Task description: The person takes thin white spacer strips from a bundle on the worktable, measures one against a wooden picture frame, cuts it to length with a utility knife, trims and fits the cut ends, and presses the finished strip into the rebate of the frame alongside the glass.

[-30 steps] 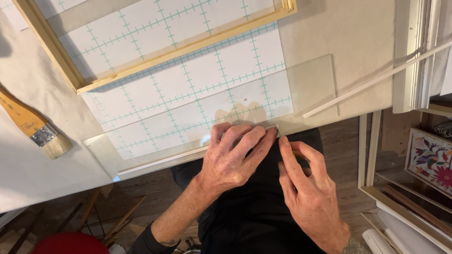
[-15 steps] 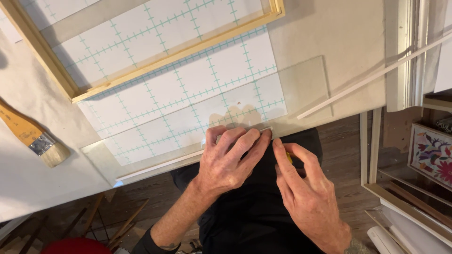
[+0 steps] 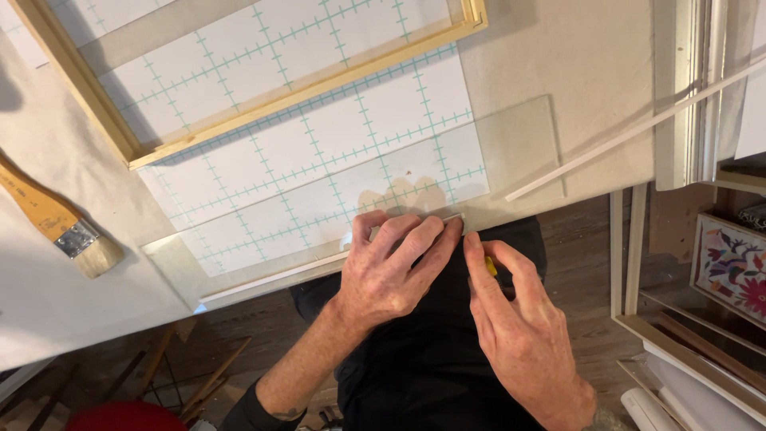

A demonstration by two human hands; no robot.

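Left hand (image 3: 391,267) flat, fingers spread, pressing down on the glass sheet (image 3: 511,152) right at the near edge of the worktop (image 3: 574,64). Right hand (image 3: 515,319) just beside it, pinched shut on a small yellow-tipped tool (image 3: 490,266), tip meeting the same near edge. Glass long axis runs left to right along that edge, lying away from both hands. Farther out: green-lined grid mat (image 3: 319,152), wooden frame (image 3: 303,92), paintbrush (image 3: 56,223) toward the left edge. No labels visible.
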